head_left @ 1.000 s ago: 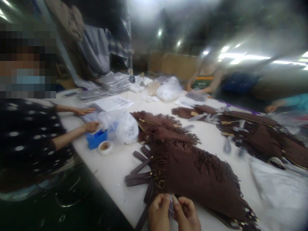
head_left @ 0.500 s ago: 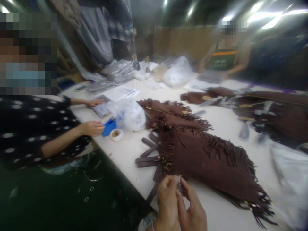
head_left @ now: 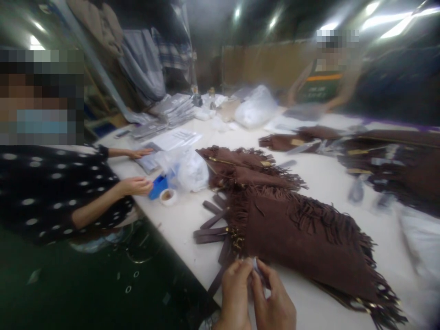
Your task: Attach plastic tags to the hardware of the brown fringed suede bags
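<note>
Head view: left hand (head_left: 235, 291) and right hand (head_left: 276, 295) meet above the table (head_left: 185, 227) near its left edge, fingers pinched on a small pale piece (head_left: 255, 265), probably paired because it is so little to control. Just beyond them the brown fringed bag (head_left: 305, 243) lies flat, straps (head_left: 210, 236) fanned toward that edge, perhaps leaving its metal rings (head_left: 238, 243) exposed; farther along sits a white roll (head_left: 162, 200)

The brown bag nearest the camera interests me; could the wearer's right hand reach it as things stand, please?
Probably yes: the right hand is close to the near edge of the brown bag, with nothing visible between, though it seems busy pinching a small pale piece.
</note>
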Available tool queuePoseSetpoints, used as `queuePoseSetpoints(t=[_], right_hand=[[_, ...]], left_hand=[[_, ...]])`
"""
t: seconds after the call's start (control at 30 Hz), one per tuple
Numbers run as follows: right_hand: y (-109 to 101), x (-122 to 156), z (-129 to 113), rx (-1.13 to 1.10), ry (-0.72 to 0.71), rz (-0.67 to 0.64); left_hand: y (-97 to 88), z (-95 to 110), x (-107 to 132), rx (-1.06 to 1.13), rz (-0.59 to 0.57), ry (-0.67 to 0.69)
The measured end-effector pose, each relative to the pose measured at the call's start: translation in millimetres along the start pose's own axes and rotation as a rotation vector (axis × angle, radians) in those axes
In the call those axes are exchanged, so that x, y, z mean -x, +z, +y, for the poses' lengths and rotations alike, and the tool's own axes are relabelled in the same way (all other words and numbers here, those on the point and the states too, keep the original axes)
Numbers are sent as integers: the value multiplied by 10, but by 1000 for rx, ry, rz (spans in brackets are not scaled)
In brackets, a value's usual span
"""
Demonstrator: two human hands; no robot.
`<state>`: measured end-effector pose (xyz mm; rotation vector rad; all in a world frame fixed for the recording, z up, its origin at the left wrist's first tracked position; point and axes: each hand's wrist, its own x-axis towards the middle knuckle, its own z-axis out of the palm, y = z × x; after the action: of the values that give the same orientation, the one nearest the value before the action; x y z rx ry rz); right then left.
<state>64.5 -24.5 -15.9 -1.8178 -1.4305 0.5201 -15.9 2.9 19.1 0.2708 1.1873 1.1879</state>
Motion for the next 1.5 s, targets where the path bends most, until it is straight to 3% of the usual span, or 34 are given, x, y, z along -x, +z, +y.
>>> queuePoseSetpoints(t=[0.27, 0.47, 0.6, 0.77, 0.93, 1.23, 1.37, 1.5], right_hand=[[-27, 19, -84, -198, 209, -10], [-112, -22, -153, -322, 344, -26], [-170, -61, -177, -424, 411, -83], [-185, -105, -259, -724, 536, -136], [-168, -131, -286, -946, 609, -164], [-172, -126, -215, -1080, 721, -217], [-135, -122, -184, -1184, 762, -251], [-119, -109, -160, -1315, 790, -306]], left_hand=[[-10, 136, 18, 156, -59, -114], [-152, 178, -147, 70, -151, -321], [-219, 176, -247, 76, -254, -366], [-253, 105, -299, 251, -368, -435], [-266, 9, -328, 421, -441, -608], [-292, -125, -438, 332, -437, -592], [-259, -137, -471, 289, -489, -664], [-204, -150, -456, 313, -533, -635]])
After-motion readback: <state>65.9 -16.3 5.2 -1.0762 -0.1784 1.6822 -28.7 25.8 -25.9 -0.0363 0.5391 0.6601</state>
